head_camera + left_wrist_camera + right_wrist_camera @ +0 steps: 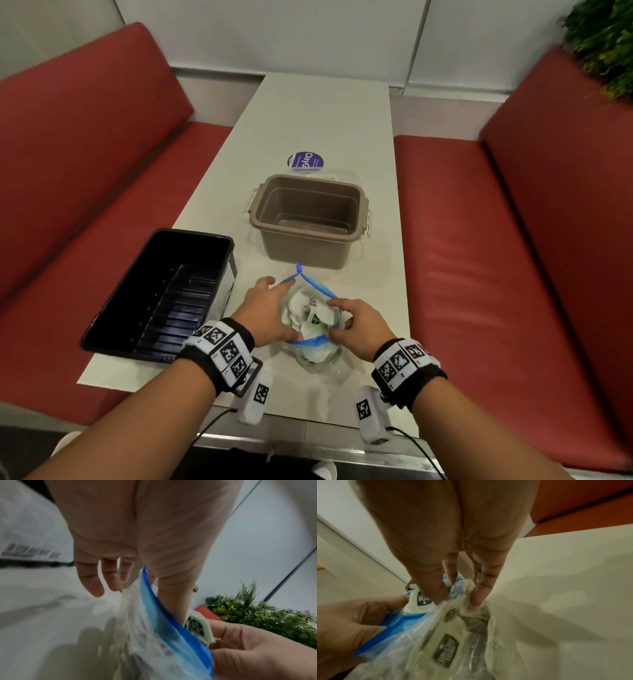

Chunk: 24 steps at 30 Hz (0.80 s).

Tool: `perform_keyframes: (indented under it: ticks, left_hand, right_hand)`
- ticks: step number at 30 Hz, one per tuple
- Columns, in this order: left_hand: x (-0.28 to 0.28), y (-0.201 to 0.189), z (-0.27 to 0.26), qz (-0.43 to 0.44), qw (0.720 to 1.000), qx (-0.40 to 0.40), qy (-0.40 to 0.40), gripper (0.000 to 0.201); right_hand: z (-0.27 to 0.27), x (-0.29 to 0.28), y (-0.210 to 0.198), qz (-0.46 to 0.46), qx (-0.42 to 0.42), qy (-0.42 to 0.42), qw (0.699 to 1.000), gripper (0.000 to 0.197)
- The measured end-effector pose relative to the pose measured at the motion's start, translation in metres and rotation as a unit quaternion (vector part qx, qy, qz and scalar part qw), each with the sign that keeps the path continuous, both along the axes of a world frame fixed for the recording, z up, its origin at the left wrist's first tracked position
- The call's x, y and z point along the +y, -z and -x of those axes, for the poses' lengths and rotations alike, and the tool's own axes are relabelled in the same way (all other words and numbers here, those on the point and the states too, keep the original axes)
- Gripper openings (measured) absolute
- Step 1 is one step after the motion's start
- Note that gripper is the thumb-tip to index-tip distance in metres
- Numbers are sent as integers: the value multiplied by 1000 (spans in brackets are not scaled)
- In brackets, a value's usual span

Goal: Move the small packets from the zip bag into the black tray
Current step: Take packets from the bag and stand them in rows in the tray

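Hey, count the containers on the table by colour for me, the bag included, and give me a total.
Black tray: 1
Brown tub: 1
Clear zip bag with blue seal, packets inside, held open by left hand and right hand: 1
Clear container with purple label, partly hidden behind the tub: 1
Total: 4

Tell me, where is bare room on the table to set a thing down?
Free: the far table beyond the purple lid, and the strip right of the tub. Crowded: the near part, with bag, both hands and tray.
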<state>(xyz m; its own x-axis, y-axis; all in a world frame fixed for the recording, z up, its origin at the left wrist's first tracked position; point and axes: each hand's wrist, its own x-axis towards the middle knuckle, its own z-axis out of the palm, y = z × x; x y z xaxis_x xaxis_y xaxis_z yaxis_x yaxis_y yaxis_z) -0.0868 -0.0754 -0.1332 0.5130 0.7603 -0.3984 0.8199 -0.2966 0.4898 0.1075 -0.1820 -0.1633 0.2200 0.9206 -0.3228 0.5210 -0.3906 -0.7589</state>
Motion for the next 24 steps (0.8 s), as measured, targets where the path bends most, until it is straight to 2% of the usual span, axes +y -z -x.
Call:
perform_keyframes:
  ticks: [2, 5, 7, 8, 11, 16, 20, 24]
  left_hand:
    - [-3, -17, 2, -46, 999, -4, 5, 98]
    - [-6, -29, 1, -160, 985, -63, 33, 55]
    - [-7, -33, -5, -222, 968, -79, 88, 32]
    - [-9, -36, -9, -233, 961, -68, 130, 27]
    - [-10, -34, -21, -239, 943, -1, 233, 33]
    - [-2, -30, -26, -257, 934, 44, 246, 28]
    - [3, -29, -22, -246, 930, 43, 269, 28]
    - [5, -27, -22, -261, 911, 45, 316, 30]
  right_hand:
    - [-1, 2, -2, -25, -12, -6, 1000, 50]
    - [-1, 6, -3, -51, -42, -6, 998, 35]
    - [-1, 8, -3, -58, -55, 3, 997, 29]
    - [0, 9, -2, -68, -62, 7, 996, 27]
    - [1, 13, -4, -104, -89, 17, 990, 18]
    - [4, 17, -10, -137, -100, 61, 984, 16]
    - [9, 14, -18, -142, -62, 133, 979, 11]
    - [16, 13, -28, -143, -49, 176, 973, 7]
